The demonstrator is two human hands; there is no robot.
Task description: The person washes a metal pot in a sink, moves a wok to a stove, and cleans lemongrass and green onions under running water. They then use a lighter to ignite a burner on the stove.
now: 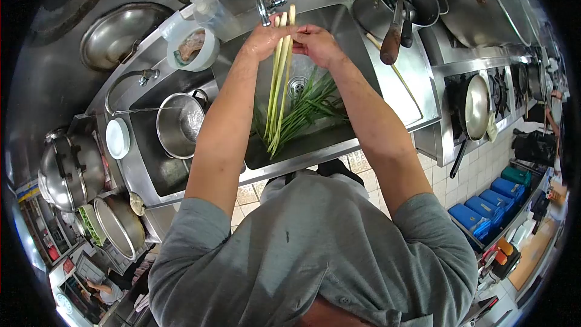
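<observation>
Stalks (pixel 277 85) are hanging over the R basin (pixel 330 19), pale ends pointing up twd the tap (pixel 262 7), green ends pointing back twd the person. L hand (pixel 261 42) is gripping them near the pale ends, fingers closed around; R hand (pixel 319 45) is pinching the same bunch from the other side, thumb lying across. Both hands are sitting v. close together, just below the tap.

Greens (pixel 311 103) are lying loose on the basin floor beside the stalks, partly covering the area near the drain (pixel 297 86); can't tell if the two are touching. One loose stalk (pixel 396 73) is lying on the worktop (pixel 417 100) to the R, nr a deep pot (pixel 428 6) w/ dark handles sticking out over its rim.

On the L, a 2nd tap (pixel 109 94) is running a thin stream into a steel pot (pixel 172 136) standing in the L basin (pixel 172 175). A white bowl (pixel 117 138) is resting at that basin's edge; a tub (pixel 209 57) w/ unclear contents is standing behind, next to a clear jug (pixel 218 18).

Farther R, a pan (pixel 478 109) is sitting on the stove; blue boxes (pixel 484 206) are standing lower down.
</observation>
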